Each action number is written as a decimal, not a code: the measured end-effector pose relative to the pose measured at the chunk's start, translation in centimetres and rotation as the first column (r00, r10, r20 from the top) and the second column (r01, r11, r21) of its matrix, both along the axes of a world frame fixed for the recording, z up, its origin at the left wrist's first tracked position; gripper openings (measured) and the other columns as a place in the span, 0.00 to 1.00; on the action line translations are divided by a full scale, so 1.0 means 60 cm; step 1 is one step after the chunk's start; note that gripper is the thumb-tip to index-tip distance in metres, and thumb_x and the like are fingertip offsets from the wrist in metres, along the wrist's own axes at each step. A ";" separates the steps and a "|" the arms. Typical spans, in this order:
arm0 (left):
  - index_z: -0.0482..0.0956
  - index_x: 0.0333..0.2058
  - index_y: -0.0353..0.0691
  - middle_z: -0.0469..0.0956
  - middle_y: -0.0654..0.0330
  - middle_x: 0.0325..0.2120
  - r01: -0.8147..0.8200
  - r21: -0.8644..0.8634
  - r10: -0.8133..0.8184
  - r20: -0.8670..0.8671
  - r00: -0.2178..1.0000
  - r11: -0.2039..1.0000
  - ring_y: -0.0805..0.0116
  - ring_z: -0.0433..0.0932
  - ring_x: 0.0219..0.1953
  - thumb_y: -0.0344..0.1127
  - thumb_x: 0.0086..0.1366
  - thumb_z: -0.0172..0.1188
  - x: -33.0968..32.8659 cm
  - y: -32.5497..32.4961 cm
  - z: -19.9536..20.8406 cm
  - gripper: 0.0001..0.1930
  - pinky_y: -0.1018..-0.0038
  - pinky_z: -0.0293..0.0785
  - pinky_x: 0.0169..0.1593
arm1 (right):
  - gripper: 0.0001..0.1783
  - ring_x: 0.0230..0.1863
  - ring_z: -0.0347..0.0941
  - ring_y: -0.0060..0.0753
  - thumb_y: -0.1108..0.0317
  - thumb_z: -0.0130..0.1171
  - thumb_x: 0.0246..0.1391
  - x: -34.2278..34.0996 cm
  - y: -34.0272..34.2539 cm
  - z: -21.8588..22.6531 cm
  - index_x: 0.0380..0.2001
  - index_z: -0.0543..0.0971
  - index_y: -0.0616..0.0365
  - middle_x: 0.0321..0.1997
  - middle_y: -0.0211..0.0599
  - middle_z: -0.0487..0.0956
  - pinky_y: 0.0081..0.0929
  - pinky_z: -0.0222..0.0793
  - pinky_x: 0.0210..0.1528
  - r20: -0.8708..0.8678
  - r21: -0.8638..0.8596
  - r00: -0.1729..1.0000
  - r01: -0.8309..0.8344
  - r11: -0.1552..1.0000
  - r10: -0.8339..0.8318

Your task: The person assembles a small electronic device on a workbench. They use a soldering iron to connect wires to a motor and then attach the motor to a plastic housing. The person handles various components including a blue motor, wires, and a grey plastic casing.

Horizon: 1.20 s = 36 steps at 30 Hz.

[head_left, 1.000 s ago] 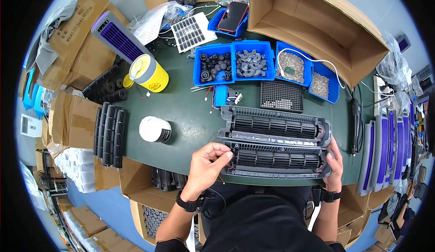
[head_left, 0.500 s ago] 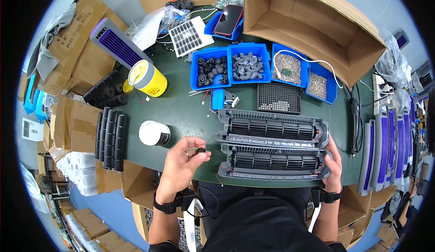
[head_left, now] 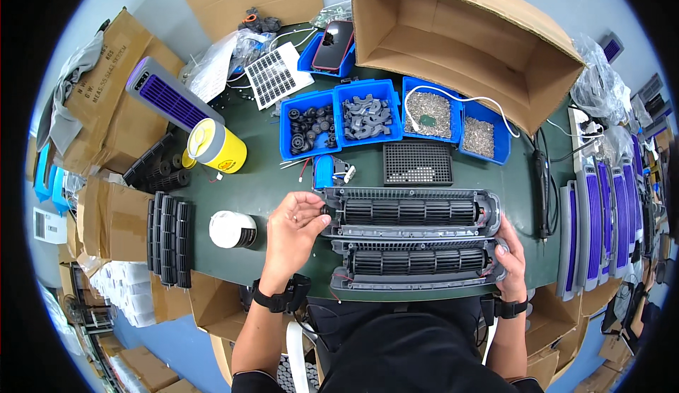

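Note:
Two grey fan housings lie side by side in front of me, the upper one [head_left: 414,233] farther away and the lower one [head_left: 410,280] nearer. Each holds a long black ribbed fan roller. My left hand [head_left: 293,230] pinches a small round black part [head_left: 325,210] between thumb and fingers, right at the left end of the upper housing. Whether that part touches the housing I cannot tell. My right hand [head_left: 511,255] grips the right end of the lower housing, thumb on top, its fingers reaching up beside the upper housing's end.
Beyond the housings stand blue bins of black round parts [head_left: 311,126], grey brackets [head_left: 366,117] and screws [head_left: 429,114], plus a black perforated tray [head_left: 417,164]. Left are a white tub [head_left: 232,230], a yellow canister [head_left: 219,149] and spare rollers [head_left: 168,241]. An electric screwdriver [head_left: 542,188] lies right.
My left hand has moved the small round black part up to the left end of the upper housing. My right hand keeps its place on the lower housing. The view has shifted slightly.

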<state>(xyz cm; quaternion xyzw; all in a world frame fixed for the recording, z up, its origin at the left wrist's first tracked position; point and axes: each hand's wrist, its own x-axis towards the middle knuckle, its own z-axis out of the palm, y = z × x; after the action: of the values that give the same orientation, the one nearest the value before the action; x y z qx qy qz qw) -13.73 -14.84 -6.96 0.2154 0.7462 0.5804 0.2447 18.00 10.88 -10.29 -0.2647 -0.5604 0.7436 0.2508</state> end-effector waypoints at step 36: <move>0.74 0.52 0.35 0.84 0.58 0.38 0.036 0.021 -0.038 0.156 0.987 0.999 0.74 0.82 0.39 0.22 0.70 0.64 -0.002 0.020 -0.029 0.14 0.77 0.79 0.45 | 0.53 0.70 0.69 0.45 0.54 0.64 0.53 -0.006 -0.003 0.001 0.75 0.58 0.72 0.70 0.56 0.72 0.39 0.57 0.75 -0.014 -0.011 1.000 0.007 1.000 -0.007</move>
<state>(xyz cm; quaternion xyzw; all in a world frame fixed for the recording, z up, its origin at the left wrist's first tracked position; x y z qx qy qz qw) -13.86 -13.65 -8.72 0.1852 0.7153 0.5976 0.3113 17.66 10.70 -10.24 -0.2627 -0.5534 0.7478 0.2559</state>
